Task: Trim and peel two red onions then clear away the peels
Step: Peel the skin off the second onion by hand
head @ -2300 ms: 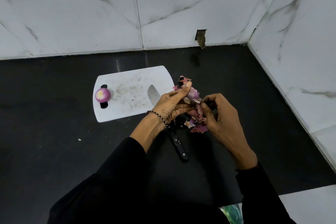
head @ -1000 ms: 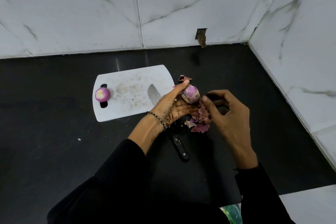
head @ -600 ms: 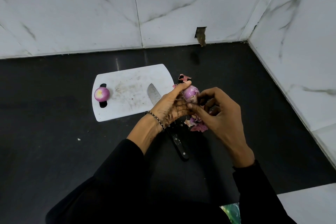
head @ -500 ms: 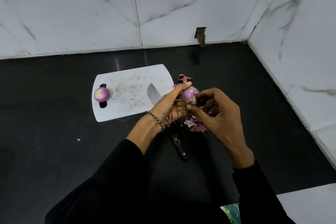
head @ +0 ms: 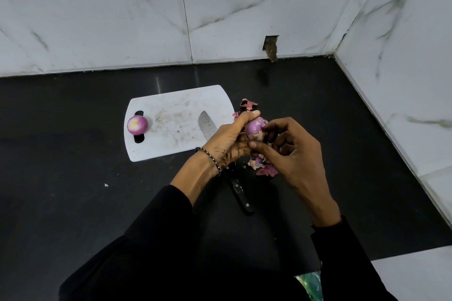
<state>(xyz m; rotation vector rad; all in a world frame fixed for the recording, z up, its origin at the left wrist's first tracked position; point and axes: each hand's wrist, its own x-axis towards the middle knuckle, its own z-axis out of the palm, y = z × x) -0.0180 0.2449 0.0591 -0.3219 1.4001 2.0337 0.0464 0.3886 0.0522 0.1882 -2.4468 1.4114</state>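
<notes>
– Hands first, from the head view: what does each one hold?
– Both are on the same thing. The left hand (head: 230,139), with a beaded bracelet (head: 211,156) at its wrist, curls round a small, partly peeled purple-red onion (head: 255,127) just right of centre frame, one finger over its top. The right hand (head: 293,154) meets it from the right, fingertips pinching at the onion's skin. How much skin they have, I cannot tell.
– And the other onion?
– A peeled round red onion (head: 137,125) with a pale cut end sits at the left edge of the white plastic cutting board (head: 176,110), over its handle slot, well apart from the hands.
– Knife?
– A black-handled steel knife (head: 241,193) lies untouched. Its blade is on the board's right part, and its handle runs down onto the black stone countertop (head: 73,178), passing under the left wrist.
– Peels?
– A heap of pink-purple onion peels (head: 264,167) lies on the counter just below the held onion. One curled peel scrap (head: 248,104) lies just above the hands, beside the board's right edge.
– Surroundings?
– White marble-veined wall tiles (head: 97,7) fill the upper frame and right side, and black sleeves (head: 159,239) fill the bottom.
</notes>
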